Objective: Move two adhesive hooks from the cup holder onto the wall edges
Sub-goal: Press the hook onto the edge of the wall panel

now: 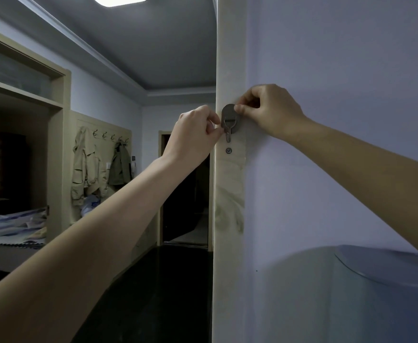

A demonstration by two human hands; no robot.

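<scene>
At the wall edge (229,70), both our arms were raised and our hands met on one grey hook (229,120). It sat flat against the pale strip that ran down the corner, just above a small round printed mark (229,151). Its oval plate stood upright, with the metal prong hanging from its lower half and pointing down.

Our left hand (195,134) came in from the left side of the corner, fingers curled, thumb and forefinger pinching the plate's lower left rim beside the prong. Our right hand (269,111) came in from the right, across the bluish wall face, knuckles bent, with the thumb tip pressed on the plate's upper right rim. So both hands were closed on the same hook, one low and left, the other high and right.

Whether the plate was fully stuck down we could not tell.

Beyond the corner, a hallway ran back to a dark doorway (185,194). Jackets (89,164) hung from a row of pegs on its left wall. Low at the right, a rounded grey cabinet top (381,266) stood against the wall.
</scene>
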